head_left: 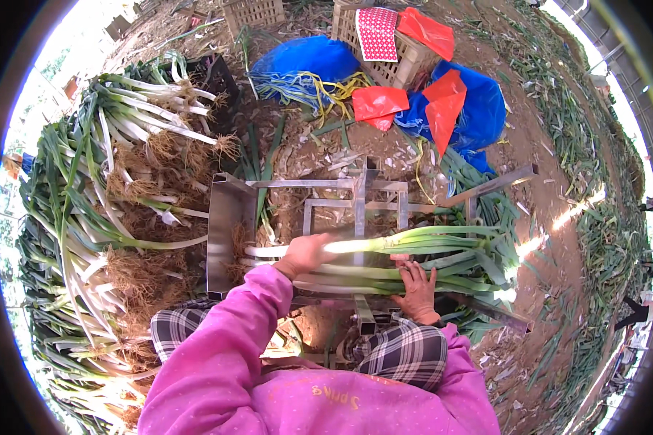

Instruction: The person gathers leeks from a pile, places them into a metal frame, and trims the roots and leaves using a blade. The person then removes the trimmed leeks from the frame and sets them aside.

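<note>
A bundle of long green onions [384, 274] lies across a metal frame [358, 190], white root ends to the left and leaves to the right. My left hand [308, 254] is closed round the white part of a stalk at the bundle's far side; its fingertips are partly hidden. On the near side of the bundle, my right hand [416, 292] rests with fingers apart over the green stalks. The roots sit against an upright metal plate [228, 232] at the frame's left end.
A large heap of untrimmed green onions [116, 239] fills the left side. Beyond the frame are blue plastic bags [308, 58], yellow ties [334, 90], red plastic sheets [377, 105] and a beige crate [406, 69]. Cut leaves [595, 188] litter the ground at right.
</note>
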`<state>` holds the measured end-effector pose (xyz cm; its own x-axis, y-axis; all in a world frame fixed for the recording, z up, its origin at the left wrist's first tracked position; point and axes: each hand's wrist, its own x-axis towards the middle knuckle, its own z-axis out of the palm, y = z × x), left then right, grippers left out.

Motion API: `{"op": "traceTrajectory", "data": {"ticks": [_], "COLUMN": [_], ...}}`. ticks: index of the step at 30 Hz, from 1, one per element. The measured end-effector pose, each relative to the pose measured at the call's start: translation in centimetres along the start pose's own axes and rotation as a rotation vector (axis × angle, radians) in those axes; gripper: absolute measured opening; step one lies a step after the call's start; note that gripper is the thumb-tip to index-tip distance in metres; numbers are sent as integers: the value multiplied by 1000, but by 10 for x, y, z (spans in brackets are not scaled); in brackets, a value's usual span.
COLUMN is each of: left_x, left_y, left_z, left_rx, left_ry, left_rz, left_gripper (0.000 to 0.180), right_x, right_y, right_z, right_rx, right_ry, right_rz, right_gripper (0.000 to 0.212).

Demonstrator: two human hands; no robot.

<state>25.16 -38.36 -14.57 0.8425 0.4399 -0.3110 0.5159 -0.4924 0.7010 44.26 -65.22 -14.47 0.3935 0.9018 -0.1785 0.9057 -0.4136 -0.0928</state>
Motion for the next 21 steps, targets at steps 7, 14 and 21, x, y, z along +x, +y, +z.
{"op": "traceTrajectory", "data": {"ticks": [7,14,21], "left_x": [12,4,-4], "left_y": [-7,-17,54], "left_z": [0,24,-30], "left_rx": [118,302,234], "left_ry": [-193,86,493], "left_rz": [4,77,381], "left_gripper": [50,51,37], "right_x": [-2,0,-5], "right_y": [2,-1,9], "right_z": [-1,-5,-8], "right_rx": [72,191,193], "right_ry": [14,149,127], "right_rz": [9,-48,-74], "right_gripper": [80,75,87]}}
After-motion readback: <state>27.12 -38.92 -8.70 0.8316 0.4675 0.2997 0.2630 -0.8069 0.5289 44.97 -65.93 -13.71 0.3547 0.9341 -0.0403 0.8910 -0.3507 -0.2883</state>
